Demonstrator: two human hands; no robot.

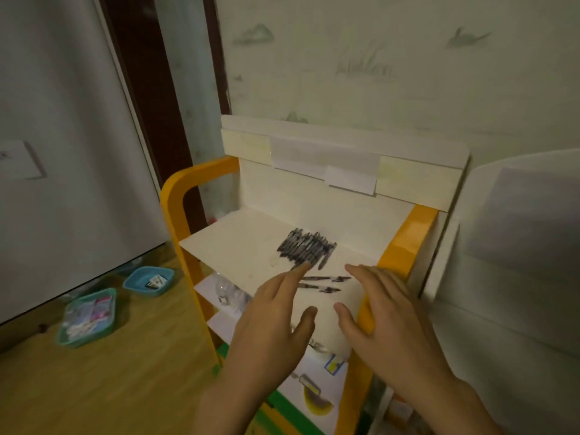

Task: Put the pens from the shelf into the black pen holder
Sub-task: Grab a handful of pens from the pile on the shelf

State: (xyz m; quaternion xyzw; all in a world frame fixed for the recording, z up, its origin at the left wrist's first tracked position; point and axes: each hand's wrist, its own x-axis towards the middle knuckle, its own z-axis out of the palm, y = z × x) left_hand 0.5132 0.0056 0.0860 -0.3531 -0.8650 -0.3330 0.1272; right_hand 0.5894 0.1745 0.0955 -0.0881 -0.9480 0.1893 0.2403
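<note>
A pile of several dark pens [307,248] lies on the top board of a small white shelf [238,243] with orange side frames. Two loose pens [324,284] lie in front of the pile. My left hand [276,321] hovers over the shelf's front with fingers spread, its fingertips just short of the pile. My right hand [386,315] is held open at the right side of the shelf, beside the two loose pens. Neither hand holds anything. No black pen holder is in view. The picture is blurred.
The shelf stands against a pale patterned wall [376,73]. Lower shelf levels hold small items and papers. Two teal trays [147,281] [88,317] with odds and ends lie on the wooden floor at the left. A white panel [518,246] stands at the right.
</note>
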